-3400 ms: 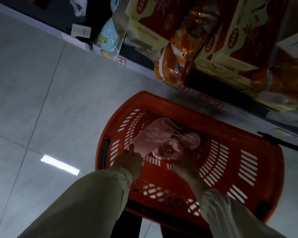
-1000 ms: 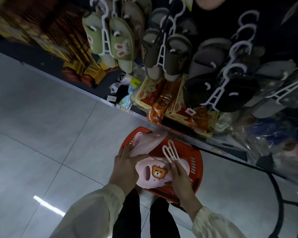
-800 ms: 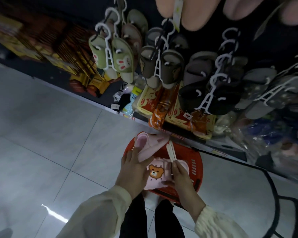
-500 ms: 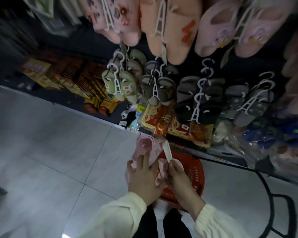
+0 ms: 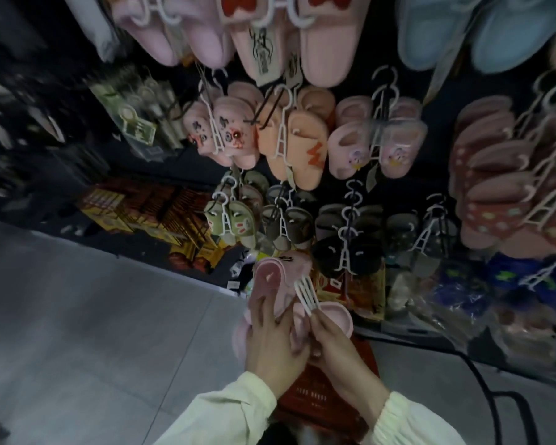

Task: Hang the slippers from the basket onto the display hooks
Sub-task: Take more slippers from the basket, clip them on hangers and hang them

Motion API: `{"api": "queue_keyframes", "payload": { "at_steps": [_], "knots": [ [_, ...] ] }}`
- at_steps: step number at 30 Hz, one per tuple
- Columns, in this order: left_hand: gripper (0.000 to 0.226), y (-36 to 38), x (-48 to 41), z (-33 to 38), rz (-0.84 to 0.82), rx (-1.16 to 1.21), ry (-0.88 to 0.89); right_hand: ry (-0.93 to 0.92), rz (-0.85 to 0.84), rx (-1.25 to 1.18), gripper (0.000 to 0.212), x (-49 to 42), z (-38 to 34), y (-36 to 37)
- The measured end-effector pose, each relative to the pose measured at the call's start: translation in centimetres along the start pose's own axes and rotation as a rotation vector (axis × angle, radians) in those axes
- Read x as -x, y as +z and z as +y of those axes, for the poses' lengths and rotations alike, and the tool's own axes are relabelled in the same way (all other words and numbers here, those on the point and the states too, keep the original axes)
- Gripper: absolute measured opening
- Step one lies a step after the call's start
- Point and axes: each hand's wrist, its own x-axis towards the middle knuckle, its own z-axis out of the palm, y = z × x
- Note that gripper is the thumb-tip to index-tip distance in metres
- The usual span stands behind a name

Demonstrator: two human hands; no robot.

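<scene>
I hold a pair of pink slippers [image 5: 272, 277] in front of me, raised above the red basket [image 5: 315, 390]. My left hand [image 5: 270, 342] grips the slippers from below and behind. My right hand [image 5: 337, 345] pinches the base of their white plastic hanger [image 5: 305, 292], which sticks up between the two slippers. The basket sits on the floor under my forearms, mostly hidden. The display wall ahead carries rows of slippers on white hangers, with pink and orange pairs [image 5: 289, 146] straight above my hands.
Dark grey and black pairs [image 5: 347, 248] hang just beyond the held slippers. Light blue slippers [image 5: 482, 30] hang top right, reddish dotted ones [image 5: 495, 187] at right. Yellow and red boxes [image 5: 161, 216] sit on the low shelf. Grey tiled floor [image 5: 93, 332] lies left.
I have lifted the pink slippers out of the basket and up toward the display wall. My view has tilted upward, bringing higher rows of hanging slippers into sight.
</scene>
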Motion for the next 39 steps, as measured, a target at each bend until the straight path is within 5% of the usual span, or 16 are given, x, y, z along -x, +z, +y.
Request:
{"api": "queue_keyframes", "payload": {
  "at_steps": [7,11,17,23,28,34,39],
  "knots": [
    [0.048,-3.6,-0.5,-0.1,0.118,0.04,0.007,-0.125,-0.013,0.073,0.023,3.4,-3.9,1.0],
    [0.04,-6.1,-1.7,-1.5,0.178,0.056,0.065,-0.271,0.127,0.199,0.033,4.1,-6.5,-0.2],
    [0.041,-10.2,-2.0,-2.6,0.173,0.082,0.365,-0.57,0.28,0.523,0.027,5.0,-10.1,-0.6],
    [0.039,-13.1,-1.1,-1.1,0.219,0.058,0.586,-0.764,0.317,0.929,0.053,5.2,-13.9,1.3],
    [0.04,-14.4,-0.9,0.3,0.263,0.063,0.673,-0.681,0.423,1.037,0.054,4.9,-16.3,2.1],
    [0.036,-14.9,-0.9,0.9,0.256,-0.031,0.8,-0.356,0.457,1.212,0.036,4.4,-18.5,2.3],
    [0.037,-15.9,-0.7,1.5,0.258,-0.001,0.816,-0.368,0.434,1.185,0.022,4.3,-18.8,1.2]
  ]
}}
